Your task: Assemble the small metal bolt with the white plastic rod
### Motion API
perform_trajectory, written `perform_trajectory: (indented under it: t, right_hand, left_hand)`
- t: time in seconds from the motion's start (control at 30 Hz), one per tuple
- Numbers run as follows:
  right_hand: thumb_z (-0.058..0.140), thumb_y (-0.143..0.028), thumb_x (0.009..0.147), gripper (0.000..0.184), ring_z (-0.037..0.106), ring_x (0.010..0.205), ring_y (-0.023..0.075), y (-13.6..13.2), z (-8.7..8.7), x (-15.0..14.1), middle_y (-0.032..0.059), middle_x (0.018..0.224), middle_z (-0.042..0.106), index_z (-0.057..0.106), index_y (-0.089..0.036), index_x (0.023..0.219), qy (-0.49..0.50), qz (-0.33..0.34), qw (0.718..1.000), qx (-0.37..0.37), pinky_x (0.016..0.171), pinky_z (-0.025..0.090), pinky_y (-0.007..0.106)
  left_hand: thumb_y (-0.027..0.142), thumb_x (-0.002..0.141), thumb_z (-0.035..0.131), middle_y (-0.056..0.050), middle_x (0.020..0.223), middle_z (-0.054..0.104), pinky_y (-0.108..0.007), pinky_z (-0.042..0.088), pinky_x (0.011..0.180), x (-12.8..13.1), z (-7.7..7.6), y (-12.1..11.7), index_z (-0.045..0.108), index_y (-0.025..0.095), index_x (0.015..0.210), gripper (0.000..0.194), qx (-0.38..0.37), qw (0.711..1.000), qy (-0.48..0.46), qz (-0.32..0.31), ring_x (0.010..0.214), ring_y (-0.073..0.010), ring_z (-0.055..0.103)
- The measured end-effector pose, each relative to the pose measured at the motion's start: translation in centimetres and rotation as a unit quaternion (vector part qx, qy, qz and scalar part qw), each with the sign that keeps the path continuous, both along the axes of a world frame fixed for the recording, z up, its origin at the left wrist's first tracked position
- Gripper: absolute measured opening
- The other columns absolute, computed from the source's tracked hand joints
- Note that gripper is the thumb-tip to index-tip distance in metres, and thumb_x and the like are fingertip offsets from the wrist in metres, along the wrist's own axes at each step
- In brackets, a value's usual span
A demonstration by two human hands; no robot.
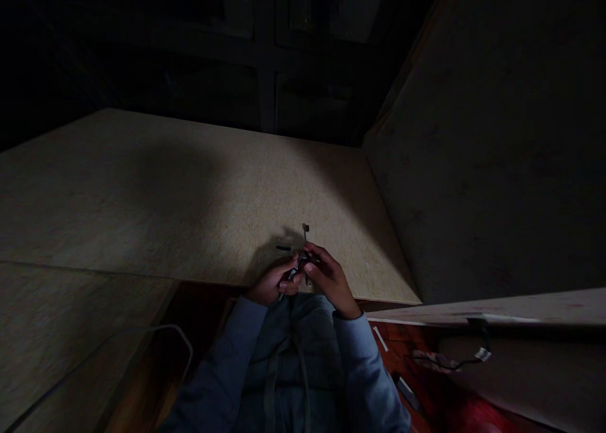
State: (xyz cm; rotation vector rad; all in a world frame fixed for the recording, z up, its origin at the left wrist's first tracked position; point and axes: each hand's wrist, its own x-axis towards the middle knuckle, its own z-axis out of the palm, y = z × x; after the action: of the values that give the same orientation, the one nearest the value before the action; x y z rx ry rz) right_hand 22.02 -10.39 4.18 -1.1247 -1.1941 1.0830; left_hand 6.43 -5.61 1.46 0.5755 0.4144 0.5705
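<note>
Here's the tabletop [265, 187], a rod [283, 248] lying just beyond the left hand [272, 283], right hand [334, 281] alongside, possibly a tool [294, 271] between them, cable [142, 329] off left.

A pale mottled tabletop [265, 180] spreads across the middle, with a similar surface [57, 313] at the near left. A thin cable [156, 327] crosses that surface and bends down past its right edge. A dark framework [266, 73] stands at the far side, and a dim grey panel [497, 136] rises on the right. At the near right, a narrow white strip [380, 338] lies on the reddish floor [395, 341], left of a dark cord [485, 339] bearing a white tag [483, 355].
</note>
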Motion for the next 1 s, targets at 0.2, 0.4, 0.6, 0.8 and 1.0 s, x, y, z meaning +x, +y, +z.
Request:
perform_trajectory:
  t: [0.2, 0.4, 0.6, 0.8, 1.0]
  right_hand:
    - [0.082, -0.044, 0.074, 0.048, 0.071, 0.104, 0.0247, 0.2, 0.0, 1.0, 0.0049, 0.112, 0.077, 0.073, -0.027, 0.118, 0.060, 0.051, 0.996, -0.046, 0.094, 0.058, 0.043]
    - [0.085, -0.036, 0.071, 0.052, 0.072, 0.107, 0.0261, -1.2, 0.2, 1.2, 0.0065, 0.118, 0.075, 0.071, -0.028, 0.120, 0.098, 0.044, 0.993, -0.055, 0.094, 0.059, 0.047]
    - [0.084, -0.034, 0.073, 0.048, 0.068, 0.116, 0.0272, -1.8, 0.5, 1.0, 0.0069, 0.123, 0.073, 0.072, -0.028, 0.119, 0.103, 0.041, 0.993, -0.043, 0.105, 0.052, 0.051]
    - [0.081, -0.036, 0.077, 0.045, 0.066, 0.119, 0.0264, -1.7, 0.0, 0.8, 0.0083, 0.126, 0.072, 0.071, -0.027, 0.120, 0.122, 0.032, 0.991, -0.042, 0.105, 0.052, 0.046]
    - [0.080, -0.038, 0.078, 0.047, 0.067, 0.118, 0.0265, -2.0, -0.2, 0.7, 0.0093, 0.129, 0.070, 0.069, -0.028, 0.123, 0.153, 0.035, 0.986, -0.052, 0.100, 0.054, 0.043]
  left_hand:
    - [0.054, 0.081, 0.071, 0.007, 0.054, 0.047, -0.015, 0.014, 0.032, -0.2, 0.1, -0.3, 0.060, 0.014, 0.083, 0.042, 0.043, 0.999, 0.022, -0.005, 0.032, 0.0010, 0.018]
    - [0.056, 0.078, 0.074, 0.005, 0.055, 0.051, -0.016, 0.018, 0.034, -0.5, 0.1, -0.5, 0.064, 0.011, 0.079, 0.046, 0.079, 0.997, 0.019, -0.013, 0.032, 0.0005, 0.026]
    - [0.054, 0.069, 0.083, 0.002, 0.056, 0.057, -0.017, 0.025, 0.034, -0.4, 0.3, -0.6, 0.065, 0.011, 0.076, 0.047, 0.088, 0.996, 0.020, -0.016, 0.032, -0.0013, 0.035]
    - [0.051, 0.070, 0.083, 0.000, 0.059, 0.060, -0.017, 0.028, 0.033, -0.2, 0.3, -0.7, 0.067, 0.009, 0.078, 0.045, 0.094, 0.995, 0.026, 0.019, 0.035, -0.0038, 0.044]
    - [0.046, 0.070, 0.083, -0.002, 0.061, 0.063, -0.017, 0.027, 0.032, -0.2, 0.4, -0.9, 0.069, 0.009, 0.080, 0.041, 0.096, 0.993, 0.049, 0.040, 0.037, -0.0063, 0.049]
